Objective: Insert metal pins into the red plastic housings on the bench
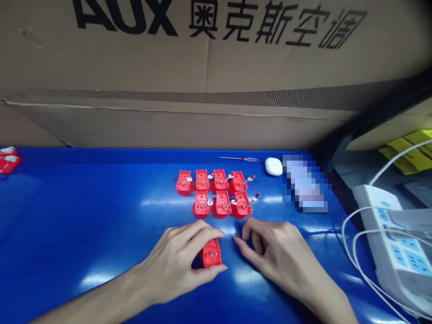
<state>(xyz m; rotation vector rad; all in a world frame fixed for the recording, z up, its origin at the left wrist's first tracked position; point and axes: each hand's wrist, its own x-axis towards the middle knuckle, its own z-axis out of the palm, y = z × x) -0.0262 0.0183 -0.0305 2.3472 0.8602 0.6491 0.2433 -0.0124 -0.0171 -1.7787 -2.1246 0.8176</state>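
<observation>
My left hand (182,258) is closed around a small red plastic housing (211,253) resting on the blue table (84,225), thumb and forefinger on either side of it. My right hand (270,247) is just to its right, fingertips pinched on a tiny metal piece (236,235) close to the housing. Beyond both hands, several matching red housings (218,194) stand in two rows, each with a small metal contact sticking out to the right.
A thin screwdriver (239,159) and a white oval case (273,166) lie behind the rows, beside a blurred-out flat object (305,184). A white power strip (394,238) with white cables sits at the right. A large cardboard box (202,90) walls off the back. More red parts (8,159) lie far left.
</observation>
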